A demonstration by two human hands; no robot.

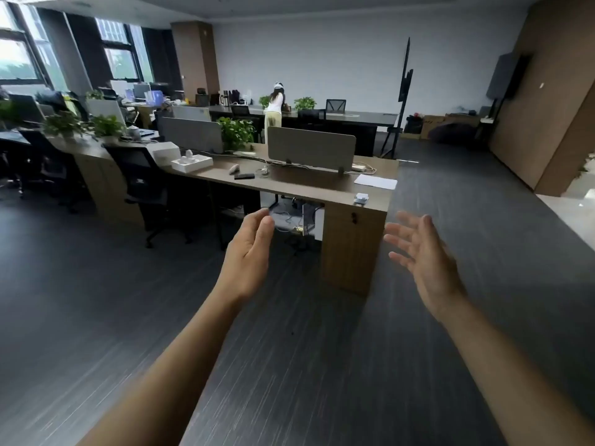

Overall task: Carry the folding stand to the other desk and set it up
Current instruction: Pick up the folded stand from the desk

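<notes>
Room: open office, dark striped carpet (289, 365), white back wall, windows at far left.
Left hand (249, 252): raised in mid-air over the carpet, palm facing right, fingers together and slightly curved, holding nothing.
Right hand (425, 255): level with the left and well apart from it, palm facing left, fingers spread loose, holding nothing.
Between the hands: bare carpet and, beyond it, the end panel of the desk (354, 252).
Desk: wooden, just past both hands; its near corner sits above and between them.
Stand (361, 198): a small pale folded object lies on the desk's near corner, beyond the right hand's fingertips and a little to their left; too small to tell for certain that it is the folding stand.
Paper (375, 181): white sheet flat on the desk top, just behind the small object.
Divider (311, 148): grey panel upright along the desk's middle, farther ahead of the hands.
Desk clutter: a dark flat item (244, 176) and a white box (192, 163) lie beyond the left hand, up and to its left.
Chair (146, 185): black, pushed at the desk, well to the left of the left hand.
Plant (236, 132): green leaves behind the divider.
Person (274, 107): far off, white top, bent over a dark table near the back wall.
Screen (406, 82): tall dark display on a stand, far ahead above the right hand.
</notes>
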